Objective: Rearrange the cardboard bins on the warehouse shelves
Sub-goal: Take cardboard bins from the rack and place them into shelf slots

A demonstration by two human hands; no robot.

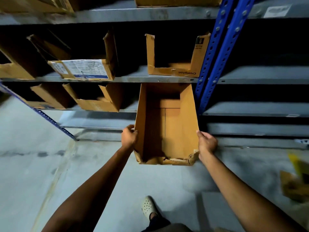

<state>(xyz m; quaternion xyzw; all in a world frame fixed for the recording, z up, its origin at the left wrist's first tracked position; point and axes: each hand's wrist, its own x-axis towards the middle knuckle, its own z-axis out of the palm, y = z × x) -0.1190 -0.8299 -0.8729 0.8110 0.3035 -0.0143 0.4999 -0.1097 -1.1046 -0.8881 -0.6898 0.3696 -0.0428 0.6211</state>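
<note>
An open, empty cardboard bin (pixel 182 124) with a torn near edge juts from the rack, its far end under a grey shelf (pixel 130 79). The left hand (pixel 128 136) and the right hand (pixel 207 142) hold its side walls, fingers grasping the rims. A cut-open box (pixel 175 71) sits on that shelf.

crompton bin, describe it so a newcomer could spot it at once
Find the blue uprights of the shelving. Just left of them, on the grey shelf above the held bin, stands the Crompton bin. Only it carries that name, upside down, on its low front lip.
</note>
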